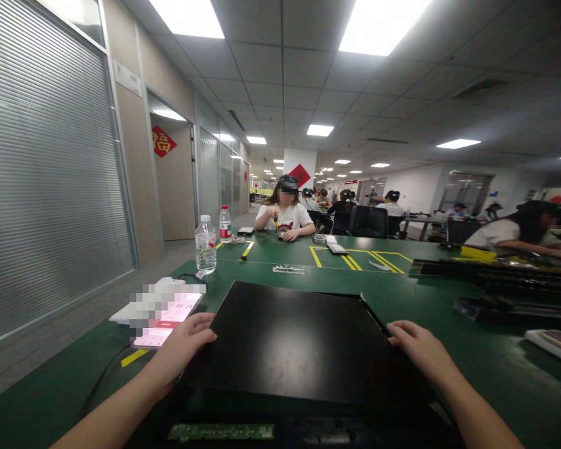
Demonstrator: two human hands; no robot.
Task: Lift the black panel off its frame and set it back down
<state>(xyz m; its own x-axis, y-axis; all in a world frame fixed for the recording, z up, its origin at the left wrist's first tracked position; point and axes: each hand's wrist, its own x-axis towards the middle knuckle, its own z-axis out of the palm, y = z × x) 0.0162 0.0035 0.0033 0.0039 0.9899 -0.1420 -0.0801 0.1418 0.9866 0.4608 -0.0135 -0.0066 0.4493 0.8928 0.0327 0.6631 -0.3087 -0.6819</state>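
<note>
A large black display panel point(292, 343) lies in front of me, its face giving back a soft glare. My left hand point(191, 340) grips its left edge, with the fingers partly hidden by the rim. At the opposite edge, my right hand point(414, 343) pinches the panel's right side, fingertips curled against it. Below the panel's near edge is a dark frame, in which a narrow green circuit board point(222, 431) shows. A thin strip of the frame sticks out at the panel's upper right corner.
A lit phone point(172, 321) and a white packet point(143, 302) lie left on the green table point(257, 272). Two bottles, the nearer a clear water bottle point(206, 246), stand behind them. Black frame parts point(500, 312) are at the right. Across the table sits a person point(285, 215).
</note>
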